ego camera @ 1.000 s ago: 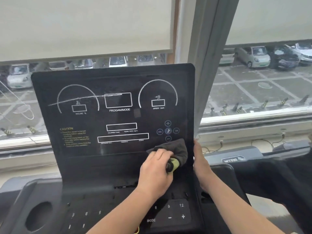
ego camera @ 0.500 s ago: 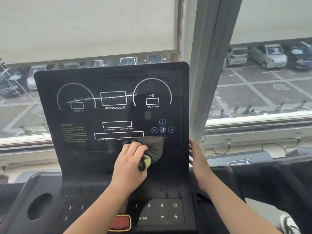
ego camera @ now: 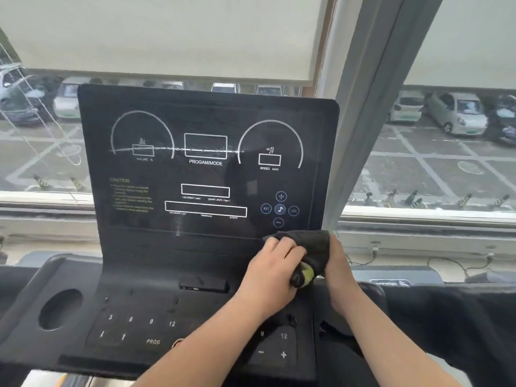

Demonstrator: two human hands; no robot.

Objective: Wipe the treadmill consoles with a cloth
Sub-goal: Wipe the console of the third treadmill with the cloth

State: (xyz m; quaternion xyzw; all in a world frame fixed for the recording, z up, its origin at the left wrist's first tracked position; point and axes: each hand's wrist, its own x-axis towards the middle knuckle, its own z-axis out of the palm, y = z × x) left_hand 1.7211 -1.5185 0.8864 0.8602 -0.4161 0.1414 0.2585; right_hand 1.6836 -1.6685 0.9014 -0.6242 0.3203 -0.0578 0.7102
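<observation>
One hand, the left hand (ego camera: 275,272), grips the dark grey cloth (ego camera: 307,247) on the lower right corner of the flat black treadmill console (ego camera: 206,121), just beside the right hand (ego camera: 339,263), whose fingers are hidden, so I cannot tell how they lie. The cloth could bump the round music buttons (ego camera: 280,209) just above, or miss the white streak (ego camera: 178,149) higher up. Earlier it was nearer the middle.

A grey window post (ego camera: 358,121) is seen just above the right hand (ego camera: 339,265). Pale roller blinds (ego camera: 167,34) are drawn higher up, and parked cars (ego camera: 455,114) are seen to its upper right.
</observation>
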